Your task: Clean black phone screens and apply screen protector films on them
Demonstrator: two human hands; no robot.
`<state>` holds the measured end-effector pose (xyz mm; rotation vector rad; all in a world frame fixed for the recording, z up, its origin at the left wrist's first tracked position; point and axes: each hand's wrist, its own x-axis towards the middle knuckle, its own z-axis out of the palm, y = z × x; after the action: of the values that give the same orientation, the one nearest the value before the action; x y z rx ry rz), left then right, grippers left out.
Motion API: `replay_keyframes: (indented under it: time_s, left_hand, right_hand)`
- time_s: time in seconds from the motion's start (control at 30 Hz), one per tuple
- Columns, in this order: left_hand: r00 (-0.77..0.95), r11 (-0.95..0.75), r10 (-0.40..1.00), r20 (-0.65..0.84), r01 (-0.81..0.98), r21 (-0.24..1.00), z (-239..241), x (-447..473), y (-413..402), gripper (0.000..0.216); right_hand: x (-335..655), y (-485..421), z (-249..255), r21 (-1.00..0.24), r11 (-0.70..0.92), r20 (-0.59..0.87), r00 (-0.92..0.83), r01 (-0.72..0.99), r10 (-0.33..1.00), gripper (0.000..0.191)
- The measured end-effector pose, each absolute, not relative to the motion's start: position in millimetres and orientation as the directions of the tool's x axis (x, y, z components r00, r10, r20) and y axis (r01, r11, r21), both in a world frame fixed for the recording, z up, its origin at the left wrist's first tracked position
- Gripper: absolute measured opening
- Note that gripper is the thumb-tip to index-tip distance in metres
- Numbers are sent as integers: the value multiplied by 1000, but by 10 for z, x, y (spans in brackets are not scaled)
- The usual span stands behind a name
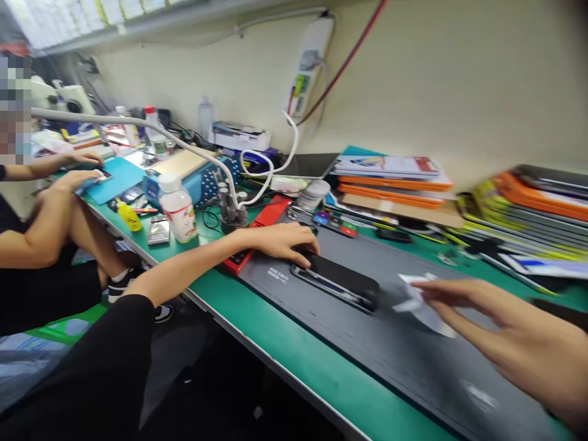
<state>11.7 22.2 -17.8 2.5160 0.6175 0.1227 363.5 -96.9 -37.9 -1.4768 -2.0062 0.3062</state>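
Observation:
A black phone [337, 280] lies flat on a dark grey work mat [321, 343]. My left hand [285, 241] rests on the phone's near end, fingers curled down onto it. My right hand [496, 318], blurred by motion, hovers just right of the phone with a small white wipe or film [420, 303] pinched at its fingertips.
The green bench [275, 340] carries a white bottle [178, 214], a yellow bottle [128, 215], a red tool [257, 236], a lamp arm with white cable [193, 147], stacked orange and yellow cases [395, 184]. Another person sits at left, hands [82, 177] on a blue mat.

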Motion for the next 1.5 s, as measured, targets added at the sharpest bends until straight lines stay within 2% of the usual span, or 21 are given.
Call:
replay_keyframes:
  time_s: [0.03, 0.1, 0.37, 0.8, 0.97, 1.07, 1.17, 1.37, 1.5]
  left_hand:
    - [887, -744, 459, -49, 414, 524, -169, 120, 233, 42]
    - [883, -738, 466, -50, 419, 529, -165, 124, 266, 38]
    - [862, -716, 506, -41, 446, 537, -138, 125, 287, 33]
    - [864, -732, 504, -24, 441, 518, -180, 132, 288, 30]
    - [815, -688, 579, 1, 488, 537, -206, 166, 271, 35]
    - [778, -636, 628, 22, 497, 590, -223, 183, 272, 33]
    - [755, -603, 654, 38, 491, 629, -231, 187, 282, 32]
    - [755, -614, 654, 47, 494, 615, -216, 169, 285, 33]
    - [759, -624, 648, 56, 488, 611, -206, 170, 276, 33]
  right_hand:
    - [3556, -1023, -282, -598, 353, 336, -175, 719, 925, 36]
    - [3418, -1095, -161, -661, 331, 272, -196, 673, 942, 38]
    - [3313, -1115, -209, -677, 305, 184, -247, 669, 951, 36]
    - [3159, -1133, -318, -432, 556, 334, -447, 710, 830, 22]
    - [3094, -1075, -407, -340, 647, 457, -481, 683, 748, 20]
    - [3004, -1035, -432, -295, 674, 468, -512, 677, 720, 22]
    - [2854, -989, -430, -263, 703, 465, -551, 661, 693, 25]
    - [2709, -911, -412, -228, 752, 430, -629, 618, 647, 33]
    - [3055, -1017, -494, -240, 723, 460, -579, 648, 673, 30]
